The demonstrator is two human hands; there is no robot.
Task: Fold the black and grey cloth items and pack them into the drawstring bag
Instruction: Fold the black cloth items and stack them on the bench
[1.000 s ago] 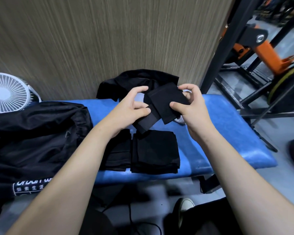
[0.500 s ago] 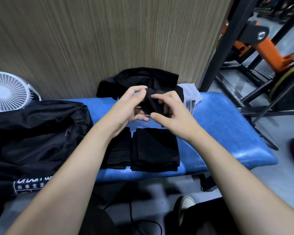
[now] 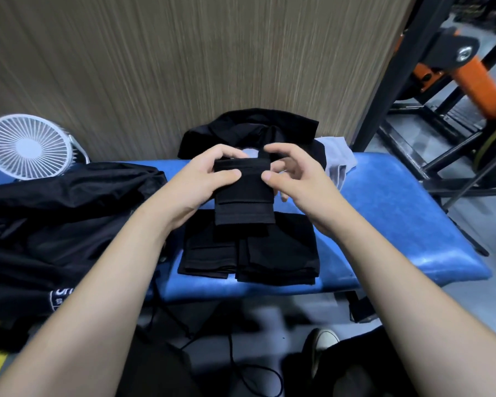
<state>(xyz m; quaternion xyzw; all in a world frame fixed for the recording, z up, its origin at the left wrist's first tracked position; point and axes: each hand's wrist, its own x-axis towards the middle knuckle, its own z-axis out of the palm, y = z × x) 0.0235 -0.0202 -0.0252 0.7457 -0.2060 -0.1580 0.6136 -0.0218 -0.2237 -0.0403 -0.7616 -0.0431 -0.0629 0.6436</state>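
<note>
Against the far wall: a tall panel of streaked brown board [image 3: 184, 67] backs the whole scene, with a dark metal upright [image 3: 384, 81] at its right edge.
Right of the room: a black frame with orange parts [image 3: 470, 73] stands on a grey floor, apparently gym gear.
Surface: a padded blue bench [image 3: 398, 213] runs left to right, worn pale near its right end; its soft top gives folded pieces a flat place to lie.
Drawstring bag: the large black bag [image 3: 55, 219] sprawls over the left of the surface, white lettering near its near edge, close enough to take the pieces once they are folded.
Unfolded heap: a black garment [image 3: 249, 130] lies bunched at the far edge, a grey cloth [image 3: 338, 164] just right of it, both seemingly waiting their turn.
Fan: a small white fan [image 3: 26, 147] sits at the far left.
Folded stacks: two black folded stacks [image 3: 249, 253] lie side by side near the front edge, kept square, likely so they pack neatly.
Piece in hand: a black folded cloth [image 3: 242, 193] hangs above those stacks.
Left hand [image 3: 204, 179]: thumb and fingers pinch the cloth's upper left edge.
Right hand [image 3: 298, 179]: thumb tip touches the upper right edge, fingers curled loosely behind; whether they grip I cannot tell. My guess is the fold is being evened before it is laid down.
</note>
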